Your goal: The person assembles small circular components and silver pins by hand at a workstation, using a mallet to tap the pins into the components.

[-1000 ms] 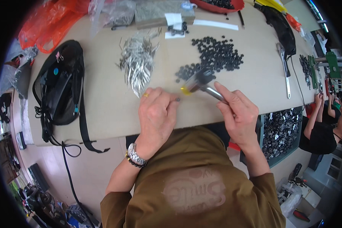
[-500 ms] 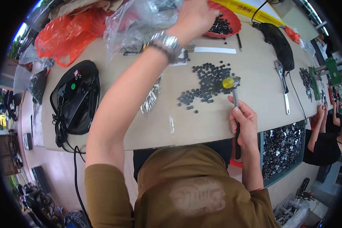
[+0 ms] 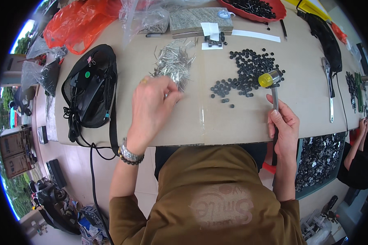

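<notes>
Left hand (image 3: 153, 107), centre-left of frame, lies palm down on the table (image 3: 233, 122) with fingers curled loosely, fingertips at the near edge of the heap of thin silver pins (image 3: 175, 65); can't tell whether a pin is pinched. Right hand (image 3: 283, 124), right of centre at the table's front edge, is closed round the handle of a small hammer (image 3: 270, 79), its yellow-and-grey head raised beside the scatter of small black round parts (image 3: 249, 71). Black mesh bag (image 3: 90, 87) left of the pins; a wrench (image 3: 328, 87) far right.
</notes>
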{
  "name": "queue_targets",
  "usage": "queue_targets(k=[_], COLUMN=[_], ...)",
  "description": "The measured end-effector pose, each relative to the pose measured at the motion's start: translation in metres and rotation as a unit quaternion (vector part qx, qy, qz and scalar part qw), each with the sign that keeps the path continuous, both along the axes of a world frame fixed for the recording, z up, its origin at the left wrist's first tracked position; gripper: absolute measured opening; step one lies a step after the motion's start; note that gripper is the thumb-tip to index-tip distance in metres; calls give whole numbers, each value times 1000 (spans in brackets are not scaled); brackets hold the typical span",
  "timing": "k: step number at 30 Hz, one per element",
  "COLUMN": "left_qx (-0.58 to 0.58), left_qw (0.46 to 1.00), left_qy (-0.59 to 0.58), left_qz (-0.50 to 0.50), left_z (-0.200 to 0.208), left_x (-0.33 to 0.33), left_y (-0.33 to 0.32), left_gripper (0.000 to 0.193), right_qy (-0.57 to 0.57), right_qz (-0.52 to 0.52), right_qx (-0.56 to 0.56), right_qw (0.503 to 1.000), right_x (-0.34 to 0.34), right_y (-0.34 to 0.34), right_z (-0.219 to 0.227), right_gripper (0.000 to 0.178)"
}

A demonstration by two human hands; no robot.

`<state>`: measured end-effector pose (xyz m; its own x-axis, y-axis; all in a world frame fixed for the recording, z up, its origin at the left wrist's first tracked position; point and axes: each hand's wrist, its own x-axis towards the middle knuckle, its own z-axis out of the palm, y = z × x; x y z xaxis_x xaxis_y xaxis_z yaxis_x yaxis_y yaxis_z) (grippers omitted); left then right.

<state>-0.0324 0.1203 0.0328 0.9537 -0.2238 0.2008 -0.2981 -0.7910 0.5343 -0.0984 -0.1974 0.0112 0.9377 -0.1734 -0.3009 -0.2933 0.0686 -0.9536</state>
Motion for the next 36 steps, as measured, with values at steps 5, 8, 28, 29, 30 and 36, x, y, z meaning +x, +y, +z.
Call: queue_targets(k=[5, 8, 28, 29, 30, 36], left_qx=[3, 35, -513, -513, -525, -461], left_qw=[999, 997, 836, 835, 826, 872], left_qy=[-41, -71, 192, 193, 200, 164], left_qz=[8, 0, 41, 41, 39, 21], left_z=[-22, -24, -10, -11, -12, -27], left_x=[-18, -20, -40, -40, -42, -46], left_y=[-7, -8, -36, -40, -45, -65], left_gripper=[13, 13, 9, 9, 10, 9], right_qy=[2, -1, -129, -131, -129, -140], right_qz=[12, 21, 120, 131, 130, 155], right_qx=[-12, -52, -501, -509, -509, -417], right_qw=[1000, 998, 847, 840, 841, 885], right_x=[-1, -2, -13, -15, -16, -19], right_y=[7, 13, 25, 24, 25, 28], right_z=[4, 5, 18, 18, 18, 14], right_gripper=[36, 36, 38, 37, 37, 42])
